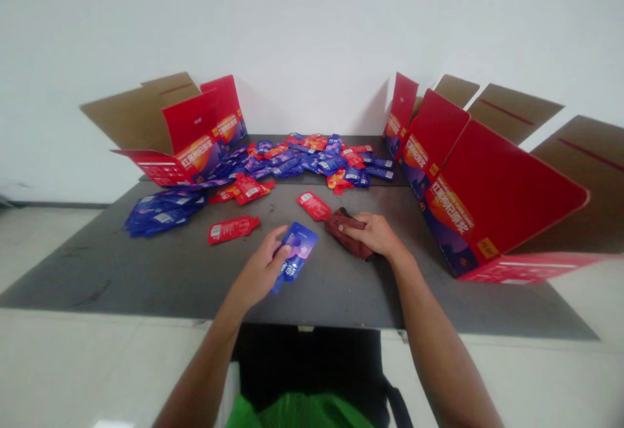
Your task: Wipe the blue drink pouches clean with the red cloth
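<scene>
Near the front of the grey table, my left hand (260,268) pinches a blue pouch (298,249) between thumb and fingers, its printed face turned up. My right hand (375,234) is closed on a dark brown cloth (348,233) that rests on the tabletop. Just beyond the cloth lies a red pouch (314,206), close against its edge. To the left of my left hand is another red pouch (233,229), lying flat.
A stack of blue pouches (166,212) lies at the left. Mixed red and blue pouches (302,158) are heaped along the back by the wall. Open red cartons stand on both sides, one left carton (202,125) and several on the right (511,187), flaps spread outward.
</scene>
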`<move>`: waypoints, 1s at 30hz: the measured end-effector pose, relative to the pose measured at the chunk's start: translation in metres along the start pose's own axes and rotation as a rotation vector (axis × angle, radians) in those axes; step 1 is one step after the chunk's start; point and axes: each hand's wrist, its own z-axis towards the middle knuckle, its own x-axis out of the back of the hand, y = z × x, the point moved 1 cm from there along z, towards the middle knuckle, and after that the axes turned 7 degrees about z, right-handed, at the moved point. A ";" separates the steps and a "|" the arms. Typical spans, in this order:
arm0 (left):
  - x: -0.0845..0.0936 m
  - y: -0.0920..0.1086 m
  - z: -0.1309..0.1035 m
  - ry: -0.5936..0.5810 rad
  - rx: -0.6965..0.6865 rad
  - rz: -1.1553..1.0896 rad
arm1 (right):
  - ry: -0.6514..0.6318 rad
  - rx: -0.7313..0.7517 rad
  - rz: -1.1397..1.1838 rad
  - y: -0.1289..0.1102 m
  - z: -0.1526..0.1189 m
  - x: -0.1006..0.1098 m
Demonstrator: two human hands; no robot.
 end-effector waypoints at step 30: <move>-0.044 -0.056 -0.117 0.304 -0.467 0.576 | 0.108 0.096 -0.073 0.006 0.000 -0.004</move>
